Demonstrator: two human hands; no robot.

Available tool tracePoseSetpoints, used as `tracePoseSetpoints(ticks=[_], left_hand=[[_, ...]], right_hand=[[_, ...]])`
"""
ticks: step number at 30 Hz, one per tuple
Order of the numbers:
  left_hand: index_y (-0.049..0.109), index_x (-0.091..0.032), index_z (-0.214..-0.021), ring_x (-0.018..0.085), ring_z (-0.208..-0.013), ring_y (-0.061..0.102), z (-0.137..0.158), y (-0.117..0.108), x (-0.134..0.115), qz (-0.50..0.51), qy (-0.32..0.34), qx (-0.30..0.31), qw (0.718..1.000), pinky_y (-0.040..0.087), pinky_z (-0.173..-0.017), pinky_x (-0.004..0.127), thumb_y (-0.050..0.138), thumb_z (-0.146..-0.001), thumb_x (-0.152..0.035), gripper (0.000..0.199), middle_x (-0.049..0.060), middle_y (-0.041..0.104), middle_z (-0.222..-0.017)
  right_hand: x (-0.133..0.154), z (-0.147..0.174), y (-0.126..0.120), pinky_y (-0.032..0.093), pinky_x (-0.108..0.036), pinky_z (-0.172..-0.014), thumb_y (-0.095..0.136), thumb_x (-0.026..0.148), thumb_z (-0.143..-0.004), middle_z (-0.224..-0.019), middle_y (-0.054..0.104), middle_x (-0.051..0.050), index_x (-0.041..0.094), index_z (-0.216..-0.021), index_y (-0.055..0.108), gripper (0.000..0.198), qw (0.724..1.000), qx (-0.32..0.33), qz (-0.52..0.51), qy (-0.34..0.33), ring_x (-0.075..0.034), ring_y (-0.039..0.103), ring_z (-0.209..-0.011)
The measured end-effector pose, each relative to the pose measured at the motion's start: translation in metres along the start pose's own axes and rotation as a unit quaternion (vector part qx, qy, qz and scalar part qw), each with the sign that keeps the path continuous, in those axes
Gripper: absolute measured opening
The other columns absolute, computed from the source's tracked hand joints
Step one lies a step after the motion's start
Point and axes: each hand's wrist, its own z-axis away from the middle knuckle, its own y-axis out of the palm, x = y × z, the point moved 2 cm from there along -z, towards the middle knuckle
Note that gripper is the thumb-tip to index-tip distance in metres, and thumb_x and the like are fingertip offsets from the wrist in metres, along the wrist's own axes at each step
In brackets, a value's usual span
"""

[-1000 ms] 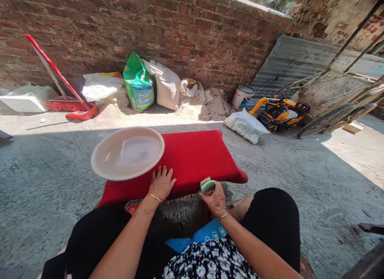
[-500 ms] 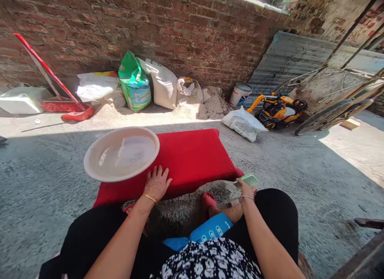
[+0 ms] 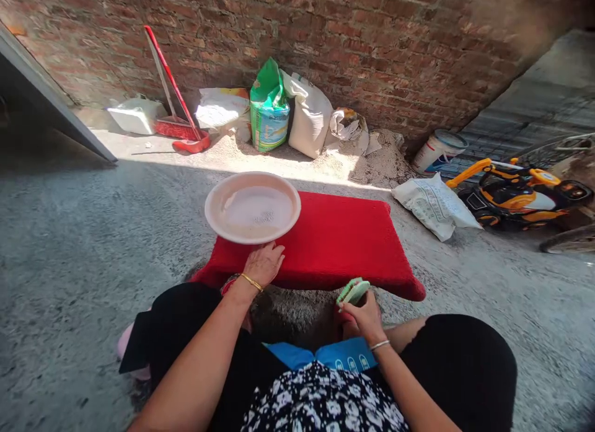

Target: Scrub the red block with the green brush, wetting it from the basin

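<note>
Left hand (image 3: 264,264) flat on red mat (image 3: 339,243); right hand (image 3: 365,314) grips green brush (image 3: 353,291).

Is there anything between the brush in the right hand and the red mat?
Nothing visible. The right hand holds the green brush just at the near edge of the red mat. The basin and left hand sit further left on it.

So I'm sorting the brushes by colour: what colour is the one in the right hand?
Light green, clearest in the head view: the brush in the right hand.
</note>
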Motion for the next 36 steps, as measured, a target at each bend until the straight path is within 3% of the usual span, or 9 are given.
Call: tracePoseSetpoints(ticks=[3, 5, 9, 13, 19, 27, 29, 32, 36], left_hand=[[0.06, -0.024, -0.116, 0.017, -0.099, 0.06, 0.007, -0.004, 0.012, 0.015, -0.026, 0.006, 1.0, 0.046, -0.084, 0.029, 0.04, -0.093, -0.029, 0.03, 0.007, 0.063, -0.11], [0.061, -0.023, -0.114, 0.018, -0.098, 0.062, 0.012, -0.005, 0.019, 0.014, -0.035, 0.0, 0.999, 0.045, -0.086, 0.031, 0.04, -0.093, -0.028, 0.03, 0.007, 0.064, -0.108], [0.062, -0.023, -0.114, 0.022, -0.096, 0.063, 0.024, -0.003, 0.031, -0.008, -0.052, -0.025, 0.998, 0.044, -0.089, 0.039, 0.04, -0.093, -0.031, 0.031, 0.008, 0.066, -0.11], [0.062, -0.022, -0.114, 0.023, -0.099, 0.062, 0.034, -0.001, 0.039, -0.006, -0.063, -0.03, 0.998, 0.044, -0.089, 0.04, 0.04, -0.093, -0.031, 0.032, 0.01, 0.065, -0.113], [0.062, -0.023, -0.115, 0.022, -0.102, 0.06, 0.035, -0.009, 0.049, 0.012, -0.104, -0.014, 0.994, 0.042, -0.09, 0.037, 0.041, -0.092, -0.033, 0.032, 0.01, 0.066, -0.108], [0.062, -0.022, -0.115, 0.026, -0.105, 0.058, 0.028, -0.016, 0.059, 0.001, -0.145, -0.004, 0.989, 0.044, -0.086, 0.039, 0.043, -0.09, -0.029, 0.033, 0.011, 0.066, -0.109], [0.064, -0.023, -0.112, 0.026, -0.104, 0.058, 0.027, -0.016, 0.057, -0.001, -0.143, -0.003, 0.99, 0.045, -0.084, 0.038, 0.045, -0.089, -0.028, 0.031, 0.011, 0.066, -0.109], [0.065, -0.022, -0.11, 0.027, -0.103, 0.058, 0.028, -0.015, 0.056, -0.002, -0.145, -0.005, 0.989, 0.046, -0.082, 0.039, 0.047, -0.088, -0.029, 0.029, 0.011, 0.066, -0.109], [0.064, -0.023, -0.113, 0.027, -0.104, 0.057, 0.029, -0.015, 0.057, 0.0, -0.141, -0.011, 0.99, 0.046, -0.083, 0.039, 0.045, -0.089, -0.03, 0.032, 0.01, 0.066, -0.11]], right_hand=[[0.019, 0.021, 0.03, 0.048, -0.033, -0.077, 0.067, 0.031, -0.061, -0.094, 0.066, -0.003, 0.02, -0.104, 0.052, 0.046, 0.988, 0.132, 0.024, -0.071, -0.023, 0.063, -0.088], [0.023, 0.03, 0.043, 0.046, -0.036, -0.086, 0.064, 0.024, -0.061, -0.107, 0.064, -0.005, 0.021, -0.113, 0.052, 0.054, 0.971, 0.169, 0.077, -0.149, -0.024, 0.06, -0.099], [0.032, 0.032, 0.049, 0.041, -0.04, -0.095, 0.059, 0.019, -0.062, -0.117, 0.06, -0.01, 0.02, -0.129, 0.047, 0.068, 0.931, 0.174, 0.168, -0.273, -0.028, 0.055, -0.109], [0.064, 0.011, 0.027, 0.041, -0.039, -0.096, 0.059, 0.032, -0.073, -0.12, 0.056, -0.011, 0.018, -0.139, 0.034, 0.072, 0.924, 0.104, 0.16, -0.331, -0.026, 0.054, -0.108], [0.111, -0.027, 0.002, 0.044, -0.037, -0.083, 0.05, 0.052, -0.082, -0.101, 0.056, -0.009, 0.021, -0.128, 0.048, 0.056, 0.938, 0.041, 0.243, -0.244, -0.026, 0.054, -0.099], [0.162, 0.021, 0.076, 0.041, -0.028, -0.068, 0.058, 0.048, -0.08, -0.098, 0.054, -0.008, 0.025, -0.124, 0.052, 0.05, 0.886, 0.094, 0.297, -0.344, -0.021, 0.055, -0.086], [0.165, 0.022, 0.08, 0.041, -0.028, -0.067, 0.058, 0.048, -0.08, -0.099, 0.054, -0.008, 0.025, -0.123, 0.053, 0.049, 0.876, 0.097, 0.326, -0.343, -0.021, 0.056, -0.085], [0.148, 0.005, 0.055, 0.041, -0.029, -0.063, 0.055, 0.049, -0.082, -0.099, 0.054, -0.008, 0.026, -0.121, 0.054, 0.046, 0.882, 0.091, 0.38, -0.262, -0.022, 0.059, -0.082], [0.111, -0.023, -0.007, 0.042, -0.031, -0.062, 0.049, 0.057, -0.082, -0.1, 0.055, -0.008, 0.026, -0.122, 0.052, 0.051, 0.896, 0.06, 0.421, -0.13, -0.024, 0.061, -0.081]])
